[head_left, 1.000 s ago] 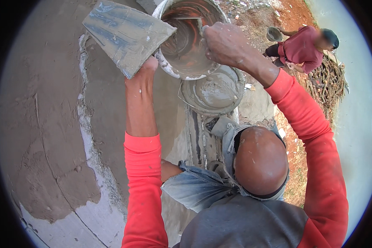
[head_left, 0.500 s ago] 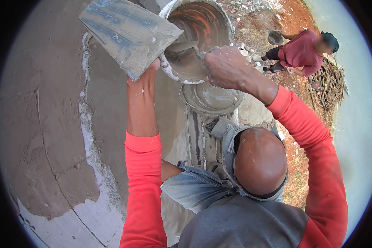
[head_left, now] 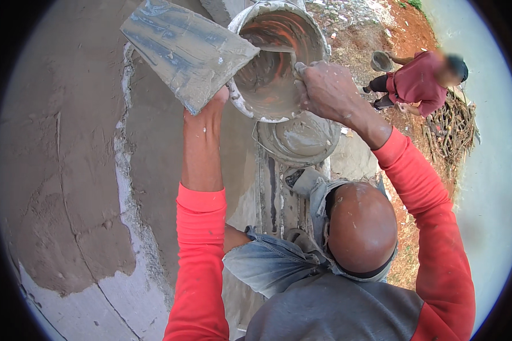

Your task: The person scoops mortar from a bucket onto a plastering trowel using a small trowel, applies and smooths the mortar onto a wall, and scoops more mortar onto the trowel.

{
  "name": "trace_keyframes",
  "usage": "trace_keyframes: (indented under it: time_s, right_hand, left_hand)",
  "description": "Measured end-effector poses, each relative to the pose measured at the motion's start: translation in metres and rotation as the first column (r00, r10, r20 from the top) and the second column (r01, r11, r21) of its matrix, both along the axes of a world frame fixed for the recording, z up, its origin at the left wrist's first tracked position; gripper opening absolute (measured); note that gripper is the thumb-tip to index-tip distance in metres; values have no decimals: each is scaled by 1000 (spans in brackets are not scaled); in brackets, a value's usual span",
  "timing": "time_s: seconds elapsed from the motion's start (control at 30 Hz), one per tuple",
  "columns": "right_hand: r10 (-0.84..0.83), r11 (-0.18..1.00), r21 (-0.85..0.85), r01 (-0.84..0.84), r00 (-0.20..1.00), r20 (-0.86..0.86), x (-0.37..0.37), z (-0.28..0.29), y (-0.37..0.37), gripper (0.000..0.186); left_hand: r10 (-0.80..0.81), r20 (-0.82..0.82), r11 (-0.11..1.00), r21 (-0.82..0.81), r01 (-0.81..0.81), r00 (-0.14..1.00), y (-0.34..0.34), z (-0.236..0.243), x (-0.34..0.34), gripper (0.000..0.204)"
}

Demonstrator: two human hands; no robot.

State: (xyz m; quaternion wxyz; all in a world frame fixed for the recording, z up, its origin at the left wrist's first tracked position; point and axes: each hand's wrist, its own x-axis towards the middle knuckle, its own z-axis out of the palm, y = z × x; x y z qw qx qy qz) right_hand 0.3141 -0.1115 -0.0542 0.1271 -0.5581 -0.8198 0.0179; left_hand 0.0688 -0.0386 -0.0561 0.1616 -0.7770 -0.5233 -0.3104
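Note:
My left hand (head_left: 217, 99) is closed under a flat rectangular mortar board (head_left: 190, 54), a hawk smeared with grey mortar. The board slants over the left side of a bucket (head_left: 237, 104). Its far right corner reaches past the rim. Above the bucket's right side, my right hand (head_left: 331, 91) grips a trowel by its handle. The trowel's blade (head_left: 276, 49) shows nearly edge-on across the bucket's mouth, coated in mortar. Wet grey mortar (head_left: 273, 94) lies inside, with orange bucket wall showing through streaks. My fingers under the board are mostly hidden.
A second bucket (head_left: 301, 139) of wet mortar stands below the first. Fresh mortar covers the wall (head_left: 91, 170) at left, beside a rough pale strip (head_left: 129, 187). A person (head_left: 415, 82) in a dark red shirt holds a bowl (head_left: 381, 61) at far right, near piled sticks (head_left: 452, 122).
The trowel blade has moved away from the bucket's left rim, up and to the right, and now shows more edge-on. My left hand still holds the hawk; the person at right has shifted their feet.

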Motion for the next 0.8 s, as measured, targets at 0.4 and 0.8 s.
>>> trace_keyframes:
  time_s: [0.4, 0.8]
  right_hand:
    - [127, 972, 176, -158, 977, 174, -6, 22, 20, 9]
    - [218, 850, -491, -190, 976, 1, 12, 36, 57, 28]
  left_hand:
    - [34, -346, 975, 217, 45, 937, -20, 1, 3, 44]
    - [-27, 40, 1000, 4, 27, 999, -20, -1, -12, 45]
